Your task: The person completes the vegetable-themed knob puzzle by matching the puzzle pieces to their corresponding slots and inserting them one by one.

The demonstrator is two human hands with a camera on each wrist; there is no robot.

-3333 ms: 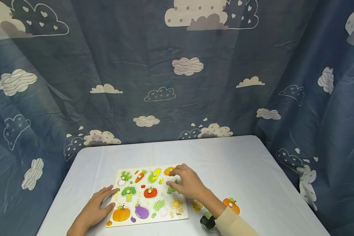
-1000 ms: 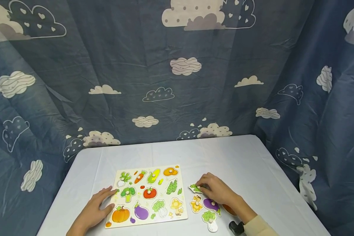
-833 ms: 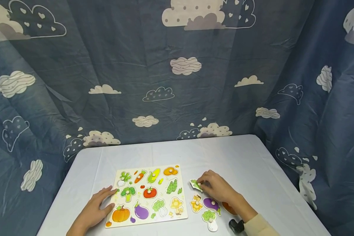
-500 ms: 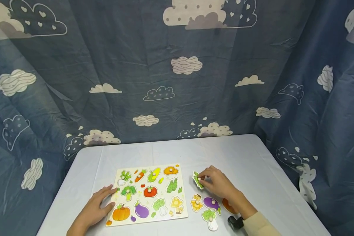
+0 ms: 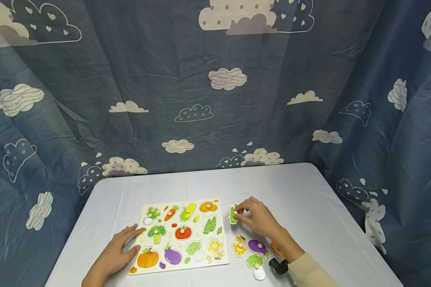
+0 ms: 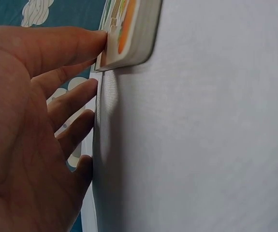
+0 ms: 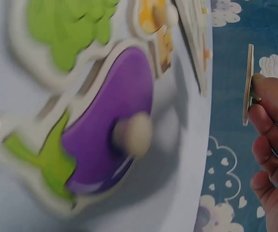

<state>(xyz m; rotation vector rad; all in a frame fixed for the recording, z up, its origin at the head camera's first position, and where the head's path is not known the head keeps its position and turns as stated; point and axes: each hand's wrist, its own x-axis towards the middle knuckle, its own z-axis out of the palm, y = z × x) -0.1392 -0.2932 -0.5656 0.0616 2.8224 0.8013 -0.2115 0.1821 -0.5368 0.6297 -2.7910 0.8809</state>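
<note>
My right hand pinches a green vegetable puzzle piece by its knob, just right of the puzzle board. In the right wrist view, the piece shows edge-on, raised clear of the table. A matching green picture sits in the board's right part. My left hand rests at the board's left edge with fingers extended. The left wrist view shows its thumb against the board's corner. Radish, carrot, corn, potato, broccoli and tomato pieces with knobs lie in the board; pumpkin, eggplant, cabbage and mushroom pictures show no knobs.
Right of the board lie a mushroom piece, an eggplant piece and a cabbage piece. An orange piece is partly behind the right wrist, which wears a black camera. A cloud-patterned curtain surrounds the white table.
My right hand left the board's upper right, picked up the green piece from the table, turned it more upright and moved it up and left towards the board. My left hand stayed put.
</note>
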